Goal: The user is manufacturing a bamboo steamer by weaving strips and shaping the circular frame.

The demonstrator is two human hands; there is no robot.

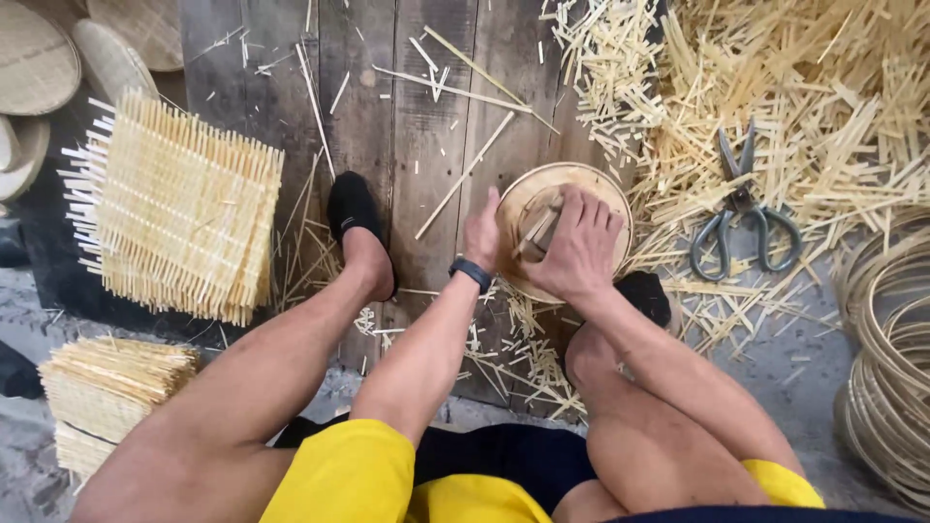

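Note:
A small round woven bamboo basket [601, 186] stands on the dark wooden boards between my feet. My left hand [481, 232], with a black band on its wrist, grips the basket's left rim. My right hand [579, 244] lies over the basket's middle, closed on a short wooden tool [539, 230] pressed into it. The basket's near side is hidden under my hands.
A stack of square woven bamboo mats [179, 208] lies at left, another stack [102, 392] at lower left. Round woven trays [39, 58] sit top left. Large scissors [744, 208] rest on a heap of bamboo offcuts [804, 87]. Coiled bamboo rings [886, 378] lie right.

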